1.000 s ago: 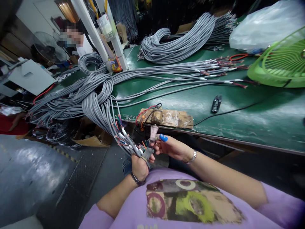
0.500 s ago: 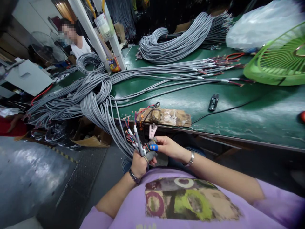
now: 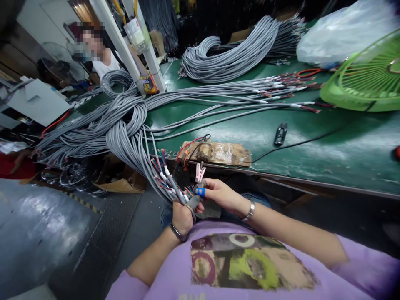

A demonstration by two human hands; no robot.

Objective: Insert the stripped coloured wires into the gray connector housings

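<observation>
Cables with round grey sheaths [image 3: 176, 189], seen from the head camera, are gathered before the person's body, just off the near edge of a glossy green tabletop [image 3: 337, 160]. The left hand [image 3: 183, 217], a grey covering on its thumb, is closed round the bundle below the cable ends. The right hand [image 3: 223, 196], a bright blue band [image 3: 200, 192] on one digit, forms a narrow pinch at the wire tips; whether a wire lies between its fingertips cannot be told. Just beyond, a pale pink plastic clip [image 3: 200, 172] stands near a rough brown wooden board [image 3: 231, 154]. State of work: on the held ends, sheaths are already cut back, with white sleeves and thin multicoloured wires [image 3: 163, 157] exposed. These wires are splayed loosely, and their handling appears unfinished; how many are done cannot be judged. Small black snips [image 3: 281, 134] lie unheld on the tabletop.
</observation>
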